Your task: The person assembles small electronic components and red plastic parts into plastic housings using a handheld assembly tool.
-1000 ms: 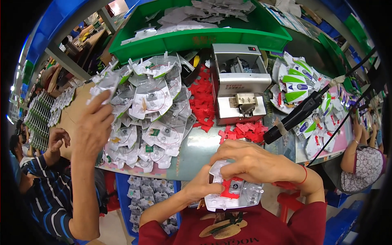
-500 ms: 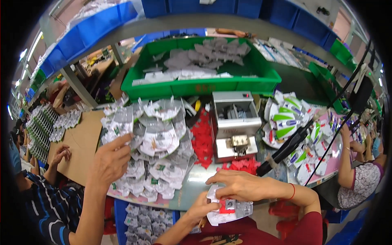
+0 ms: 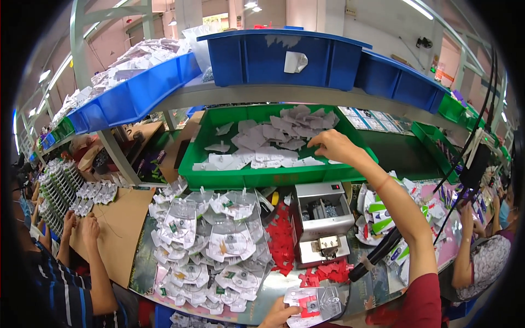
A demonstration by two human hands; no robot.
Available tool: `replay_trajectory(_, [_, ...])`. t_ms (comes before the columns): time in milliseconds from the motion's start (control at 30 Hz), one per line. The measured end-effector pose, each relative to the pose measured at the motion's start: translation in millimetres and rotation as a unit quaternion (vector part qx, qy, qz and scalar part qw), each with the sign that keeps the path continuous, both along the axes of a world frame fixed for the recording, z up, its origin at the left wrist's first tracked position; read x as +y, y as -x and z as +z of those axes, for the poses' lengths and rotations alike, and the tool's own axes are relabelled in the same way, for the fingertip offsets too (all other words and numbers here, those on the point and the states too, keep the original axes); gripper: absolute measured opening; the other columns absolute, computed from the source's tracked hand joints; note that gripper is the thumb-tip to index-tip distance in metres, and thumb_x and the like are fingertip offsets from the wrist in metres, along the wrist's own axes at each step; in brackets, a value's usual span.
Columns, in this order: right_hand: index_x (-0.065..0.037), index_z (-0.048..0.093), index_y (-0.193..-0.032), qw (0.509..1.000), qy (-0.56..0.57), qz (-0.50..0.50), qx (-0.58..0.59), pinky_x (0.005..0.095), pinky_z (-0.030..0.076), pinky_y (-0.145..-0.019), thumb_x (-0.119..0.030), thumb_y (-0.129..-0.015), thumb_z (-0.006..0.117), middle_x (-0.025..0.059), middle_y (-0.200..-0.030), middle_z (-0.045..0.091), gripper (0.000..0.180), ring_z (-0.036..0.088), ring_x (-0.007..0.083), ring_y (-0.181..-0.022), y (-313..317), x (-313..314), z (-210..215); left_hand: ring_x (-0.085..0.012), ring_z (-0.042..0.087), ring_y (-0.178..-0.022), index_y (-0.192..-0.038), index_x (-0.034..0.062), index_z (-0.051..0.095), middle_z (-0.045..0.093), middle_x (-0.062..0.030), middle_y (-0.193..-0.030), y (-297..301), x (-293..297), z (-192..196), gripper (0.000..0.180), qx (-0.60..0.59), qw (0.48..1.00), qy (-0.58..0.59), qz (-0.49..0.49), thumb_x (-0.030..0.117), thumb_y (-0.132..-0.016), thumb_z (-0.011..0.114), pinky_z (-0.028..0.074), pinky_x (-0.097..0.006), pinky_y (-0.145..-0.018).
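My right hand [image 3: 334,146] is stretched up and forward into the green bin [image 3: 219,174], fingers curled down onto the heap of grey card pieces [image 3: 273,139] at its right end; whether a piece is pinched already I cannot tell, the fingertips are hidden against the pile. My left hand [image 3: 279,317] is low at the near table edge, closed on a clear blister pack [image 3: 313,302] with a red insert showing through, kept flat and close to my body, probably so it stays ready while the other hand fetches. The bin sits tilted toward me on the back of the bench, which keeps the cards within one reach. Just below it stands the small grey metal machine [image 3: 322,218], with red plastic parts [image 3: 281,235] scattered beside and in front of it. Left of that, a fanned spread of clear blister shells [image 3: 210,246] covers the table. A co-worker's hands [image 3: 82,224] rest on brown cardboard [image 3: 123,229] at far left.
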State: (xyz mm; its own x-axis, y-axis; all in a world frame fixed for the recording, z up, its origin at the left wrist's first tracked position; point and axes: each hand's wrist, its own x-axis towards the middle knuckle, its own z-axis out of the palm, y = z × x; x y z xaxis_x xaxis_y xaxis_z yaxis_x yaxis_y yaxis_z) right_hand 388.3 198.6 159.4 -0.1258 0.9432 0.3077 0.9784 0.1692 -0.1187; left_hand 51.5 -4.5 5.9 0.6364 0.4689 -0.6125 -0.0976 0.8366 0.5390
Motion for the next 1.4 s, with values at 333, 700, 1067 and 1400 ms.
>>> replay_trajectory(333, [-0.009, 0.059, -0.085, 0.962, -0.017, -0.107, -0.25, 0.0416, 0.046, -0.069, -0.02, -0.07, 0.062, 0.0097, -0.084, 0.06, 0.019, 0.057, 0.0293, -0.087, -46.2, 117.5, -58.2, -0.0205, 0.057, -0.088, -0.115, -0.0014, 0.043, 0.056, -0.0107, -0.1, -12.9, 17.1, 8.3, 0.051, 0.021, 0.999, 0.027, 0.001, -0.001, -0.066, 0.055, 0.049, -0.033, -0.074])
replay_trajectory(700, [-0.008, 0.057, -0.08, 0.926, -0.216, -0.006, -0.31, 0.0303, 0.046, -0.063, -0.008, -0.064, 0.055, 0.0051, -0.082, 0.056, 0.016, 0.055, 0.0208, -0.08, -10.3, 20.7, -0.1, -0.0193, 0.056, -0.086, -0.115, -0.0013, 0.043, 0.055, -0.0103, -0.098, -11.8, 15.0, 6.4, 0.052, -0.037, 0.999, 0.003, 0.023, 0.001, -0.066, 0.058, 0.048, -0.032, -0.073])
replay_trajectory(1067, [-0.002, 0.062, -0.089, 0.964, -0.21, 0.081, 0.142, 0.0269, 0.044, -0.049, 0.003, -0.064, 0.063, 0.0079, -0.07, 0.059, 0.026, 0.055, 0.0204, -0.054, 112.7, -206.7, -12.4, -0.013, 0.058, -0.077, -0.099, -0.0059, 0.054, 0.061, -0.0071, -0.088, 4.4, 24.2, 22.5, 0.028, -0.08, 0.983, -0.158, 0.056, 0.001, -0.073, 0.053, 0.047, -0.026, -0.069])
replay_trajectory(1400, [0.006, 0.059, -0.098, 0.652, 0.147, -0.04, 0.743, 0.0168, 0.043, -0.059, 0.0, -0.072, 0.062, 0.0061, -0.079, 0.062, 0.027, 0.055, 0.0057, -0.066, 105.8, -256.8, -71.4, -0.0124, 0.056, -0.079, -0.103, -0.0053, 0.049, 0.058, -0.0071, -0.091, -11.6, 14.3, 27.9, 0.031, -0.078, 0.981, -0.178, 0.007, 0.001, -0.072, 0.049, 0.045, -0.026, -0.069])
